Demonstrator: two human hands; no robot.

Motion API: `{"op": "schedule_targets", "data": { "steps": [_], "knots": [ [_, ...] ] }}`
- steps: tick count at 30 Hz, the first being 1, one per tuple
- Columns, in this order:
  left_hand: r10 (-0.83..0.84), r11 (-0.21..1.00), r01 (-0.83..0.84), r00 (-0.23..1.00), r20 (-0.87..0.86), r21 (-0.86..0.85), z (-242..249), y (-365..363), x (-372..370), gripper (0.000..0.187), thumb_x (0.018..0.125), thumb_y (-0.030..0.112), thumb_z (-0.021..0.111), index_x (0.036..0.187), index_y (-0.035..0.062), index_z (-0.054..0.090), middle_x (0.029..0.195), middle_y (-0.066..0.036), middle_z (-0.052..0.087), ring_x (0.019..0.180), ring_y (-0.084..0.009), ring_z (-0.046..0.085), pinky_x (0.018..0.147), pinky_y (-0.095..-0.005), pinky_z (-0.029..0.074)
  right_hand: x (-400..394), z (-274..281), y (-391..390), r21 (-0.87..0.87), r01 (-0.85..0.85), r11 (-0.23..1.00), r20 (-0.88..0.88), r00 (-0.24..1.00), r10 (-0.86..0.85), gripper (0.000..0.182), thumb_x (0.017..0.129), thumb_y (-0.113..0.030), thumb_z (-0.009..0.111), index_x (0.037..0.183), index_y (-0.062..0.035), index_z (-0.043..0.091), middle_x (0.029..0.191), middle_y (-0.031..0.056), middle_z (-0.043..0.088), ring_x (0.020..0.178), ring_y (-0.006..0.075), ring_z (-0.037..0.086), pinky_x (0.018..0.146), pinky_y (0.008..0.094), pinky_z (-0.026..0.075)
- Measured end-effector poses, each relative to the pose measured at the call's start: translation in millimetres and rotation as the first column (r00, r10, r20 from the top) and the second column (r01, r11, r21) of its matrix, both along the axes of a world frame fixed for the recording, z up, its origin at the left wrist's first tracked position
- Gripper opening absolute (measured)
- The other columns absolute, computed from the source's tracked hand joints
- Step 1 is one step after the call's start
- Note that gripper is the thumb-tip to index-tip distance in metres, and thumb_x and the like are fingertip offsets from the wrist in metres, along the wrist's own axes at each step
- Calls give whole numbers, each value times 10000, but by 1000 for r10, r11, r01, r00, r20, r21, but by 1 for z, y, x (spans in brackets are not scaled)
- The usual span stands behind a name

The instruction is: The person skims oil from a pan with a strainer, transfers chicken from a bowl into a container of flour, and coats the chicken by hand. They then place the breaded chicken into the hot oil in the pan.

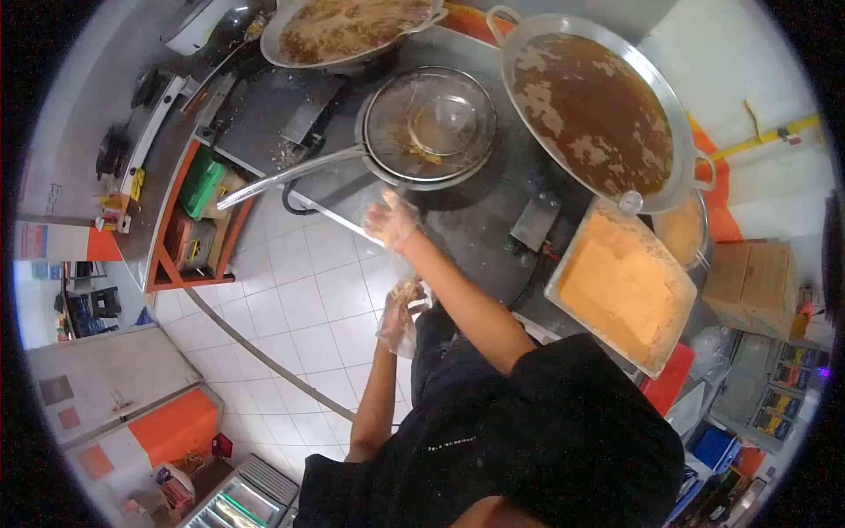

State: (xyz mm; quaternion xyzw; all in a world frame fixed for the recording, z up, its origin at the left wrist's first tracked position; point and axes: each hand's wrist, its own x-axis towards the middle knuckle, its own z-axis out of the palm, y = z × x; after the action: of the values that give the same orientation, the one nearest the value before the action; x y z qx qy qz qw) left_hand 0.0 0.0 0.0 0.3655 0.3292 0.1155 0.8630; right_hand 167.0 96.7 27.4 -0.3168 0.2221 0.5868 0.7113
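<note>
My right hand (392,224), in a thin clear plastic glove, is held just in front of a round mesh strainer (392,114). Its fingers are loosely bent and apart, with orange powder on them. Lower down, over the floor, my left hand (400,317) is also in clear plastic; crumbs coat its fingers, which look spread, and nothing distinct shows in it. The strainer rests over a metal bowl (440,186), its long handle (290,179) pointing left. A smaller round dish (444,126) sits in the strainer, above some yellowish bits.
A wide pan of dark brown oil (598,114) stands at the right, and another bubbling pan (343,31) at the back. A tray of orange powder (620,286) is beside my right arm, near a cardboard box (748,286). A hose (264,356) crosses the tiled floor.
</note>
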Motion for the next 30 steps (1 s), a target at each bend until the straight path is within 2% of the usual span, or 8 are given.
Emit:
{"op": "schedule_targets", "data": {
  "steps": [3, 8, 12, 16, 17, 18, 22, 30],
  "knots": [
    [102, 995, -100, 991, -82, 31, 22, 44, -5, 417, 851, 372, 528, 1128, 61, 521, 949, -44, 549, 854, -169, 551, 723, -341, 509, 17, -13, -43, -355, -92, 930, 279, 939, 199, 284, 801, -413, 531, 908, -151, 518, 751, 47, 549, 649, 232, 526, 637, 439, 436],
    [-166, 986, 166, 986, -24, -28, 16, 26, 35, 399, 846, 360, 555, 1104, 56, 536, 921, -49, 568, 798, -146, 563, 682, -304, 515, 43, 69, -132, -836, 48, 547, 525, 362, 770, 357, 803, -326, 451, 1056, -81, 507, 811, 73, 555, 739, 228, 551, 719, 395, 438],
    [-414, 900, 431, 894, -169, 72, -2, 21, 90, 382, 856, 352, 534, 1106, 64, 537, 898, -59, 575, 762, -165, 573, 621, -284, 514, 56, 189, -166, -752, -57, 657, 569, 448, 690, 405, 806, -330, 464, 1104, -56, 483, 822, 81, 556, 715, 181, 543, 661, 357, 440],
    [-614, 597, 742, 668, -421, 306, -39, -9, 168, 418, 853, 387, 505, 1091, 45, 535, 973, -109, 582, 819, -237, 591, 659, -330, 507, 96, 255, -199, -642, 248, 726, 717, 530, 452, 195, 790, -250, 553, 912, -99, 568, 656, -15, 493, 541, 80, 442, 469, 240, 366],
    [-496, 301, 719, 679, -541, 626, -49, -22, 179, 349, 833, 336, 514, 1000, 34, 567, 910, -142, 596, 784, -266, 602, 662, -366, 499, 127, 219, -223, -398, 388, 831, 867, 456, 202, 154, 775, -207, 590, 894, -114, 562, 665, -32, 492, 504, 53, 409, 394, 216, 308],
    [-344, -86, 602, 730, -591, 794, -62, -34, 189, 288, 813, 284, 524, 908, 23, 599, 846, -174, 609, 750, -296, 613, 666, -401, 491, 127, 275, -225, -547, 424, 722, 805, 504, 313, 168, 761, -194, 618, 902, -127, 556, 675, -35, 489, 494, 52, 396, 392, 218, 300],
    [-202, -39, 330, 922, -331, 943, -106, -69, 197, 309, 796, 277, 516, 882, -11, 585, 861, -209, 603, 800, -377, 588, 732, -443, 466, 230, 265, -311, -565, 566, 600, 765, 89, 637, 278, 774, -311, 596, 916, -75, 561, 702, 0, 514, 528, 96, 447, 462, 240, 350],
    [-220, 182, 530, 843, -491, 828, -86, -82, 207, 363, 704, 254, 606, 898, -46, 545, 795, -200, 594, 736, -351, 599, 663, -430, 480, 268, 274, -398, -656, 629, 417, 689, 272, 672, 222, 789, -293, 551, 812, -73, 560, 675, 3, 491, 548, 107, 436, 495, 263, 355]
  ]
}}
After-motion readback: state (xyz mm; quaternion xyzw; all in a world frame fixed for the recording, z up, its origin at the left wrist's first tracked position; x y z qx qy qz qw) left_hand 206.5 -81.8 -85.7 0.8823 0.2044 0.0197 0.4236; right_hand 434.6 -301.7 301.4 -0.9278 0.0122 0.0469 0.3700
